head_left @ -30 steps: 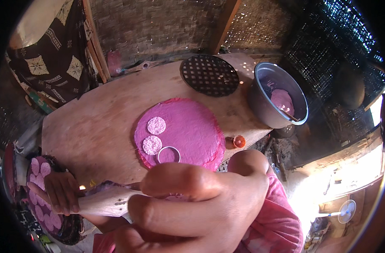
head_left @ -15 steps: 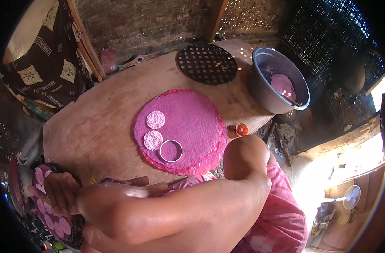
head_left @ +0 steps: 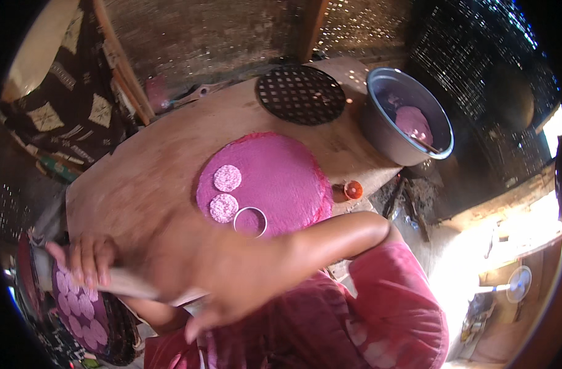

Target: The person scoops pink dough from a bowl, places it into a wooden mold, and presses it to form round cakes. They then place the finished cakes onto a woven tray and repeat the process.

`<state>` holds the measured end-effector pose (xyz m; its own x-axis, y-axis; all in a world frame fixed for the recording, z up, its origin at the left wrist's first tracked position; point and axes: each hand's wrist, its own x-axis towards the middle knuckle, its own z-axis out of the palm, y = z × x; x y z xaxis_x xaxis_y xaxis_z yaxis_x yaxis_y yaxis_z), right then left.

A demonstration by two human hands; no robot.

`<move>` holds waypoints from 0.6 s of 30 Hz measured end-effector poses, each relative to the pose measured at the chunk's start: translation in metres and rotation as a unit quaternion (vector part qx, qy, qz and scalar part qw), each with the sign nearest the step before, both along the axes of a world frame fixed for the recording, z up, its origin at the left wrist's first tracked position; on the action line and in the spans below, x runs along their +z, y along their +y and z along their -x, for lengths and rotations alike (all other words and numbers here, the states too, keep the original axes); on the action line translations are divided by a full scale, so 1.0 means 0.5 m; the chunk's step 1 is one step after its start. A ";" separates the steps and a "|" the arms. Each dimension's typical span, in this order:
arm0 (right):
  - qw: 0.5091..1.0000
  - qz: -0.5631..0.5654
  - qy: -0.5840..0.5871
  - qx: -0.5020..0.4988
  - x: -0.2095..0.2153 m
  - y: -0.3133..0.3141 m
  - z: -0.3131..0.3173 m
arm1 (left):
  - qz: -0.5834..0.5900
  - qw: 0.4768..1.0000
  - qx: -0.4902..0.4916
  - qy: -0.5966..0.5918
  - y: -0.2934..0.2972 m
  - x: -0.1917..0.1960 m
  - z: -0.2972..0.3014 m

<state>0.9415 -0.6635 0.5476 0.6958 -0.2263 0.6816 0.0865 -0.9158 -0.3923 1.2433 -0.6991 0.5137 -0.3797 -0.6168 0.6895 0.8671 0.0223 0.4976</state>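
At the lower left, my left hand (head_left: 91, 261) curls its fingers at the end of a pale flat thing (head_left: 133, 283) whose kind I cannot make out. My right hand (head_left: 201, 261) is smeared by motion above that thing's other end, so its grip does not show. Under and beside my left hand lies a dark round tray (head_left: 111, 347) with several pink discs (head_left: 78, 304). Ahead, two pale pink grainy discs (head_left: 227, 178) and a metal ring (head_left: 266, 222) rest on a round, pink cloth-covered surface (head_left: 281, 178); my right arm covers its near edge.
A wooden table (head_left: 133, 178) carries a black lattice disc (head_left: 300, 95) at the back. At the right stands a large grey tub (head_left: 382, 138) with a pink mass (head_left: 413, 123) and a stick. A small orange container (head_left: 353, 189) sits at the table's right edge. Woven walls enclose the back.
My right arm has drawn back from the tray at the left, and its hand is now farther right. My left hand's fingers and the pale flat thing have come into sight.
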 end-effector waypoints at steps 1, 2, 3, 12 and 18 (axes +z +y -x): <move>0.998 -0.040 -0.015 -0.041 -0.026 -0.039 0.037 | -0.040 0.999 0.012 0.024 0.004 -0.010 0.009; 0.967 -0.227 0.117 -0.002 -0.053 -0.055 0.080 | -0.069 0.997 0.001 0.045 -0.004 -0.022 0.023; 0.888 -0.388 0.244 0.017 -0.081 -0.063 0.114 | -0.106 0.992 -0.013 0.072 -0.020 -0.033 0.040; 0.647 -0.748 0.142 0.036 -0.136 -0.091 0.272 | -0.277 0.951 0.083 0.108 -0.214 -0.129 0.308; 0.596 -0.784 0.136 -0.111 -0.171 -0.103 0.286 | -0.331 0.929 -0.019 0.166 -0.258 -0.259 0.372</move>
